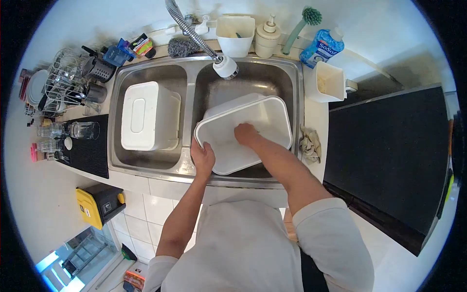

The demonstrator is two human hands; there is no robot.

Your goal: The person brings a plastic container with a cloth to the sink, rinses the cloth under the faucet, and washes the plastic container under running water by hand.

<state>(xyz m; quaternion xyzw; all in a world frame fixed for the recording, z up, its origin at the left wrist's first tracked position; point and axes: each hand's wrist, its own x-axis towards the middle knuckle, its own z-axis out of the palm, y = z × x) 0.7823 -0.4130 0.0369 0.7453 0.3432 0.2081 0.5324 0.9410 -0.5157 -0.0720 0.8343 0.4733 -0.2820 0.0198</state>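
Note:
A white rectangular tub (226, 158) lies tilted in the right sink basin (214, 82), its open side facing up toward me. My left hand (202, 156) grips the tub's left rim, thumb on the inside and fingers behind the wall. Inside the tub, my right hand (247, 133) is closed against the inner surface; whatever it holds, if anything, is hidden. A chrome hose with a white spray head (225, 67) hangs above the basin. In the left basin sits another white container (140, 117), with its flat oval-marked face upward.
Behind the sink stand a white holder (235, 36), a soap dispenser (267, 36), a green brush (294, 36) and a blue bottle (322, 47). A cloth (310, 145) lies to the right. Glasses (85, 130) and a dish rack (65, 80) are at left.

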